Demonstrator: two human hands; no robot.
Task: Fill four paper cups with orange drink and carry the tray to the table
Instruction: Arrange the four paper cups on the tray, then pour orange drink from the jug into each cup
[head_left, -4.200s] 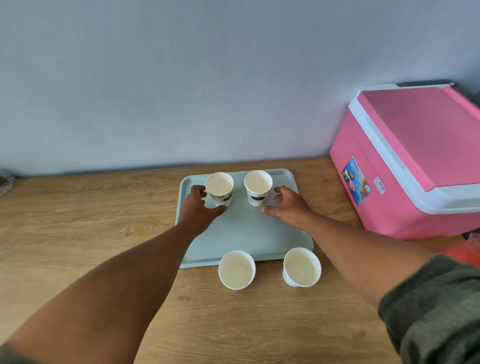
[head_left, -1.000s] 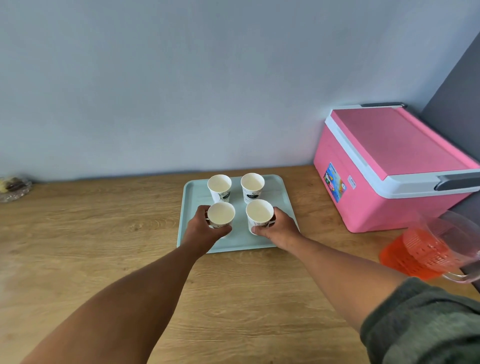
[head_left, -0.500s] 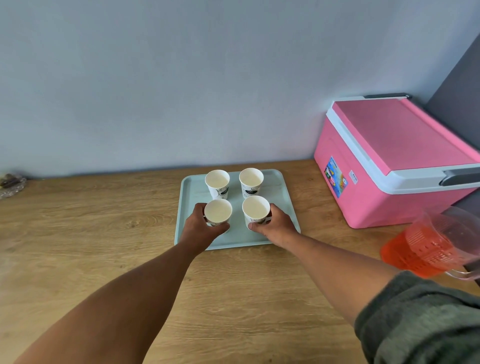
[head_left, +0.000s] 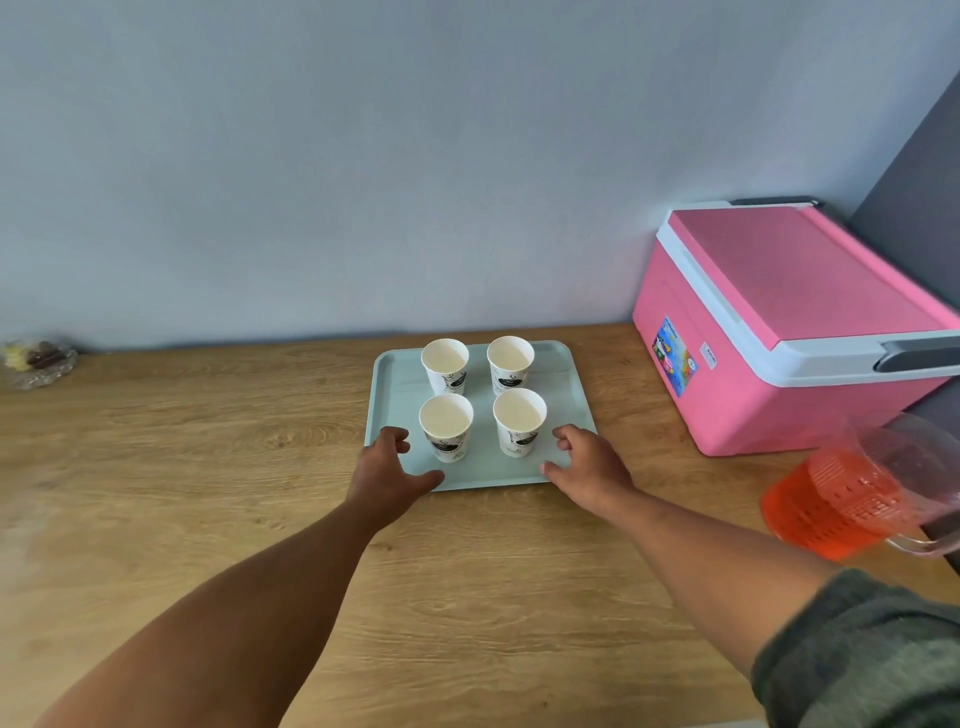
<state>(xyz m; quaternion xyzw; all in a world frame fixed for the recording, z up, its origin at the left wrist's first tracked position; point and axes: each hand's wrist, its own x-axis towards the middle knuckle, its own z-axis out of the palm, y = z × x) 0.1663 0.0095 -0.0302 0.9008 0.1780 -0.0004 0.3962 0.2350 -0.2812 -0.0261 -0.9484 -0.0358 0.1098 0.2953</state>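
Standing in two rows of two, four paper cups (head_left: 446, 427) were counted on one pale green tray (head_left: 563, 384), all upright and empty (white insides showing). The tray lay on the wooden bench (head_left: 208, 467), near the wall. Two hands were seen at the tray's near edge: the left hand (head_left: 387, 470) was held loosely curled just beside the front-left cup, gripping nothing, and the right hand (head_left: 587, 462) was likewise relaxed beside the front-right cup, with nothing held. One clear jug of orange drink (head_left: 841, 499) was seen at the right, well apart from the tray. One pink cooler (head_left: 769, 332) was set behind it. One small glass dish (head_left: 36, 361) was placed at the far left.
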